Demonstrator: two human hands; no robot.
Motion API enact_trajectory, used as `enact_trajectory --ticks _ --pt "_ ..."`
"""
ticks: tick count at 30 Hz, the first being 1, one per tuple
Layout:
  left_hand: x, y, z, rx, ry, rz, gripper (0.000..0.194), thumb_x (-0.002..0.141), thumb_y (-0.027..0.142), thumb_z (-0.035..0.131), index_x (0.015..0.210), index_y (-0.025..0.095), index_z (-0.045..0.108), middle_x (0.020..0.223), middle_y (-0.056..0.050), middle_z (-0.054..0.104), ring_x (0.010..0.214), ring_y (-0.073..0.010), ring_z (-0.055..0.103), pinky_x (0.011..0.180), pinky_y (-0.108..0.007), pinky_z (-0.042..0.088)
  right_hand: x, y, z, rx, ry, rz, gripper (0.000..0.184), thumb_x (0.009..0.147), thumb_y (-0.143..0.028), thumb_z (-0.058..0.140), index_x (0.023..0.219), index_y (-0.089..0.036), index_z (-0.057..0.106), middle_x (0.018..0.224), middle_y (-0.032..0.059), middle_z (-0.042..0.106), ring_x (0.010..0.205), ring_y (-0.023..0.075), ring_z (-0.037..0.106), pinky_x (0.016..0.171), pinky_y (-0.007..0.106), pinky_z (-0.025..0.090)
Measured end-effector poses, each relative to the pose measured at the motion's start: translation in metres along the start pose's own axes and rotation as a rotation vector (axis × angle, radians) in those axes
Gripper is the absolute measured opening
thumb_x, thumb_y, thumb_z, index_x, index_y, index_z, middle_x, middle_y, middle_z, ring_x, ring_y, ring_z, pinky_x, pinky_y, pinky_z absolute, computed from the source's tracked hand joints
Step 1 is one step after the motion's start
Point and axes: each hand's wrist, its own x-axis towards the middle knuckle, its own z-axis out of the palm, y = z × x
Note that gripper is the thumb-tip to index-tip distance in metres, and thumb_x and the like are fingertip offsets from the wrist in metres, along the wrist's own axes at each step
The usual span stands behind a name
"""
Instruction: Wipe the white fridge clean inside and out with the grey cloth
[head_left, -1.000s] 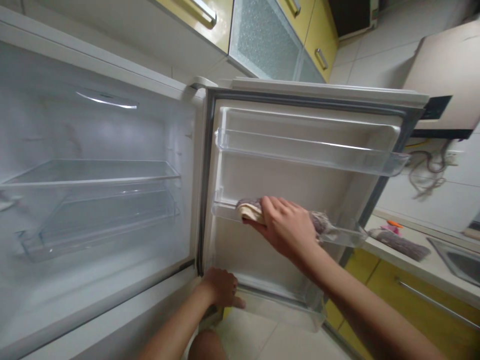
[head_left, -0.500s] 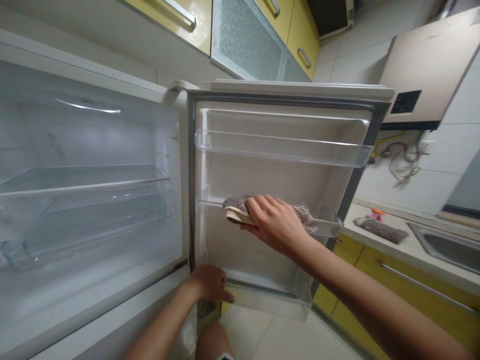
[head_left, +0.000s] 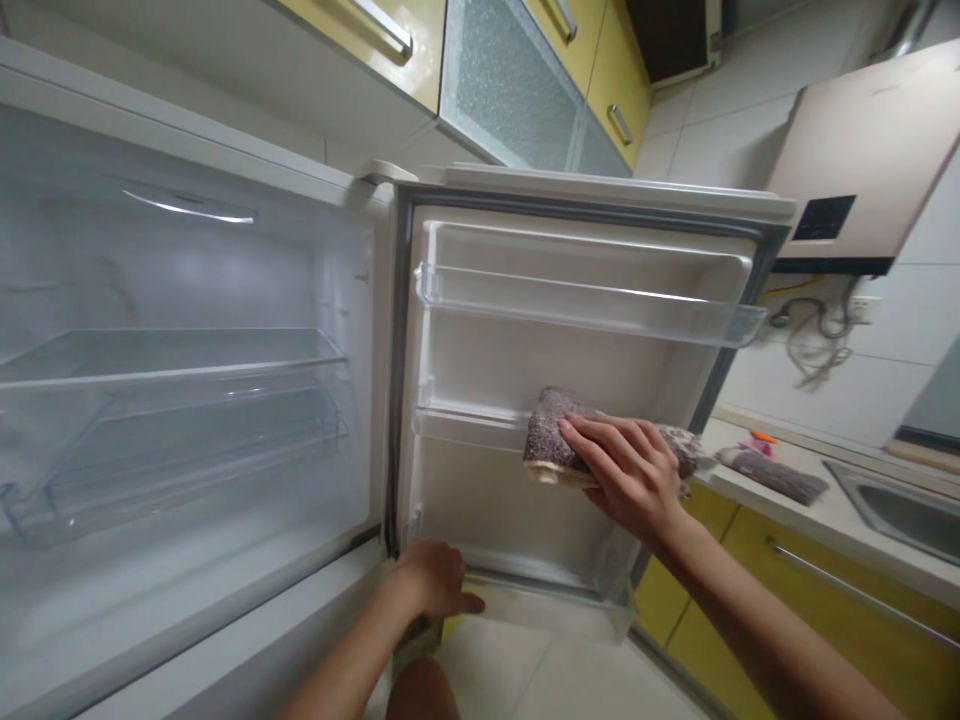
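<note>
My right hand (head_left: 630,470) is closed on a folded grey-brown cloth (head_left: 559,435) with a cream edge. It presses the cloth over the front rim of the middle door shelf (head_left: 472,428), a clear plastic bin on the open refrigerator door (head_left: 480,355). My left hand (head_left: 435,580) is low at the hinge side, curled over the left end of the bottom door shelf (head_left: 555,608). Its thumb points right, and its other fingertips are mostly hidden. The upper door shelf (head_left: 585,305) is above the cloth.
At left is the refrigerator interior with a glass shelf (head_left: 187,350) and a clear drawer (head_left: 210,450). A second grey cloth (head_left: 776,474) lies on the counter (head_left: 727,432) beside the sink (head_left: 907,505). Yellow cabinets (head_left: 810,590) and a water heater (head_left: 862,160) are at right.
My right hand has slid the cloth rightward along the middle shelf rim, and more of the cloth's grey face shows. My left hand keeps its place at the bottom shelf. The view has shifted slightly.
</note>
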Motion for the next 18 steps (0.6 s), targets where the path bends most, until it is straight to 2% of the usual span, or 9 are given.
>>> enact_trajectory --ticks 2,4,5,7,9,10,13,15,18 --pt "0.005 0.000 0.003 -0.001 0.023 -0.011 0.076 0.085 0.082 0.057 0.110 0.016 0.088 0.112 -0.027 0.082 0.112 -0.0474 0.078 0.093 -0.058 0.062 0.012 -0.017 0.018 0.044 0.019 0.040 0.041 0.104 -0.016 0.053 0.140 -0.027 0.070 0.125 0.0072 0.077 0.114 0.0239 0.067 0.097 0.038 0.046" --pt "0.008 -0.001 0.006 0.001 0.044 -0.027 0.077 0.085 0.083 0.056 0.110 0.017 0.088 0.113 -0.027 0.082 0.111 -0.0462 0.078 0.093 -0.057 0.062 0.032 -0.035 0.031 0.101 -0.036 0.051 0.043 0.104 -0.018 0.053 0.143 -0.027 0.069 0.130 0.0075 0.075 0.115 0.0243 0.065 0.098 0.040 0.044" --pt "0.008 -0.001 0.006 0.002 0.052 -0.035 0.078 0.085 0.083 0.055 0.109 0.017 0.087 0.113 -0.027 0.082 0.111 -0.0457 0.079 0.093 -0.057 0.062 0.045 -0.042 0.033 0.143 -0.075 0.041 0.042 0.105 -0.023 0.055 0.146 -0.026 0.067 0.134 0.0090 0.073 0.118 0.0256 0.063 0.099 0.041 0.044" --pt "0.006 -0.001 0.006 0.004 0.064 -0.044 0.076 0.086 0.083 0.055 0.107 0.018 0.087 0.112 -0.025 0.083 0.109 -0.0442 0.079 0.094 -0.056 0.061 0.071 -0.048 0.028 0.264 -0.155 -0.004 0.048 0.107 -0.047 0.060 0.148 -0.022 0.065 0.137 0.0128 0.069 0.118 0.0280 0.061 0.098 0.042 0.044" --pt "0.003 -0.001 0.004 0.001 0.069 -0.045 0.072 0.086 0.081 0.057 0.105 0.019 0.086 0.110 -0.023 0.084 0.109 -0.0426 0.080 0.095 -0.054 0.061 0.093 -0.039 0.012 0.427 -0.261 -0.071 0.064 0.105 -0.072 0.057 0.141 -0.021 0.069 0.129 0.0130 0.070 0.110 0.0261 0.061 0.091 0.038 0.045" --pt "0.002 -0.001 0.003 -0.002 0.069 -0.045 0.071 0.086 0.081 0.057 0.104 0.019 0.086 0.109 -0.023 0.084 0.109 -0.0422 0.080 0.095 -0.054 0.061 0.100 -0.030 0.002 0.487 -0.320 -0.078 0.066 0.105 -0.077 0.053 0.135 -0.021 0.072 0.121 0.0115 0.070 0.105 0.0239 0.062 0.087 0.035 0.045" --pt "0.000 -0.001 0.002 -0.010 0.048 -0.054 0.072 0.084 0.082 0.060 0.102 0.018 0.086 0.107 -0.024 0.084 0.108 -0.0437 0.080 0.094 -0.054 0.061 0.110 -0.003 -0.017 0.403 -0.438 0.053 0.058 0.108 -0.072 0.051 0.124 -0.021 0.074 0.117 0.0110 0.070 0.103 0.0225 0.064 0.084 0.031 0.043" --pt "0.002 -0.003 0.003 -0.016 0.023 -0.054 0.075 0.081 0.085 0.061 0.101 0.018 0.087 0.107 -0.025 0.084 0.107 -0.0447 0.080 0.093 -0.055 0.061 0.111 0.005 -0.018 0.293 -0.559 0.162 0.064 0.102 -0.078 0.057 0.123 -0.020 0.072 0.119 0.0134 0.071 0.101 0.0250 0.067 0.083 0.031 0.044" --pt "0.004 -0.007 0.006 -0.020 0.000 -0.033 0.074 0.081 0.086 0.062 0.100 0.019 0.087 0.108 -0.024 0.084 0.107 -0.0444 0.080 0.093 -0.053 0.061 0.118 -0.010 -0.005 0.302 -0.778 0.194 0.075 0.092 -0.090 0.060 0.116 -0.020 0.071 0.105 0.0127 0.075 0.087 0.0263 0.071 0.075 0.031 0.047"
